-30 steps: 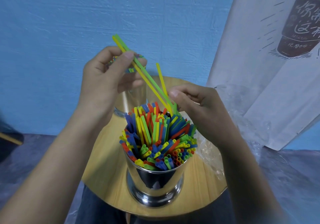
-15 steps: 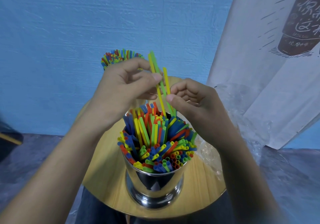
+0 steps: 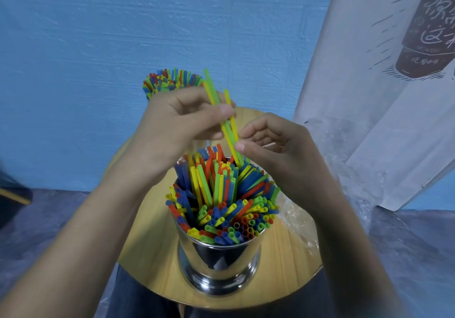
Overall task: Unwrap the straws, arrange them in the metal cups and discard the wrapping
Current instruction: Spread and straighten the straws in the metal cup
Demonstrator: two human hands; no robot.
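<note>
A left hand pinched three thin plastic straws, yellow and green, between thumb and fingers. The right hand nipped them lower down, their tips sunk among the bright tubes packing a shiny metal cup on a round wooden table. Crinkled clear wrapping lay beside it. A second earlier the straws leaned far left; now they stood nearly upright, with the far cup uncovered behind.

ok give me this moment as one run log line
step: loading straws | left hand: pinches yellow and green straws | right hand: touches them lower down | lower ends: at near metal cup | clear wrapping: on table
</note>
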